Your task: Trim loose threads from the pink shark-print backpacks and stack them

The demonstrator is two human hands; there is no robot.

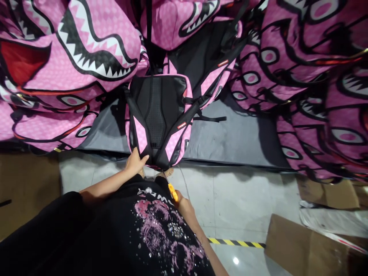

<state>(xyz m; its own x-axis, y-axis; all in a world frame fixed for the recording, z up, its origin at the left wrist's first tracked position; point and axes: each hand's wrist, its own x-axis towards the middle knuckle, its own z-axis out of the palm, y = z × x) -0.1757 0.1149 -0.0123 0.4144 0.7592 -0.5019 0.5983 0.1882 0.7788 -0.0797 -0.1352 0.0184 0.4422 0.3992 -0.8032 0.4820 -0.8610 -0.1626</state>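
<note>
A pink backpack (159,115) with a black mesh back panel and black straps lies straps-up in front of me, its bottom edge toward me. My left hand (135,161) grips that bottom edge at the left, fingers curled over the fabric. My right hand (179,198) is closed on a small yellow-handled cutter (171,191), maybe thread snips, whose tip points at the backpack's bottom edge; much of this hand is hidden behind my black printed shirt.
Heaps of pink backpacks with shark-mouth and eye prints (316,76) (71,57) rise on both sides and behind. A grey sheet (238,138) lies under them. Cardboard (304,245) lies at lower right, and a yellow-black tape strip (235,242) marks the pale floor.
</note>
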